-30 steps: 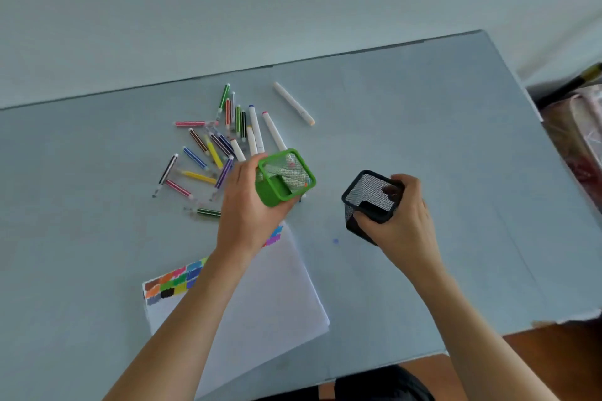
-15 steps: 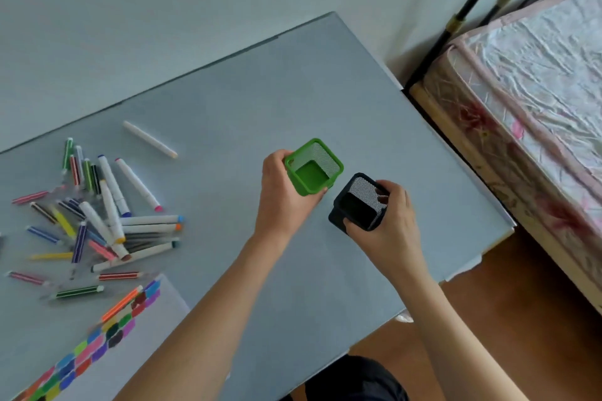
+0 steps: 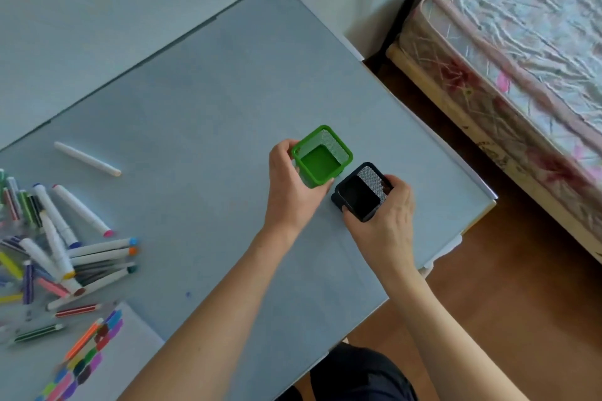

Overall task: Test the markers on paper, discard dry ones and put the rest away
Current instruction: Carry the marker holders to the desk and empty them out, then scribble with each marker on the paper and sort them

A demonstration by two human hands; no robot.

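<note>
My left hand (image 3: 291, 184) grips a green mesh pen cup (image 3: 322, 156), upright and empty, on the right part of the grey table (image 3: 208, 101). Right beside it my right hand (image 3: 382, 216) grips a black mesh pen cup (image 3: 360, 190), also empty. The two cups nearly touch. Several markers (image 3: 55, 247) lie in a loose pile at the table's left edge. One white marker (image 3: 87, 158) lies apart, farther back. A white paper sheet (image 3: 130, 358) with colour swatches sits at the lower left.
The table's right corner (image 3: 488, 202) is close to the black cup. A bed with a pink patterned mattress (image 3: 508, 52) stands to the right across a strip of brown floor (image 3: 508, 286). A pale wall runs behind the table.
Both hands carried the cups to the right, away from the marker pile, and lowered them side by side near the table's right corner. The view swung right with them.
</note>
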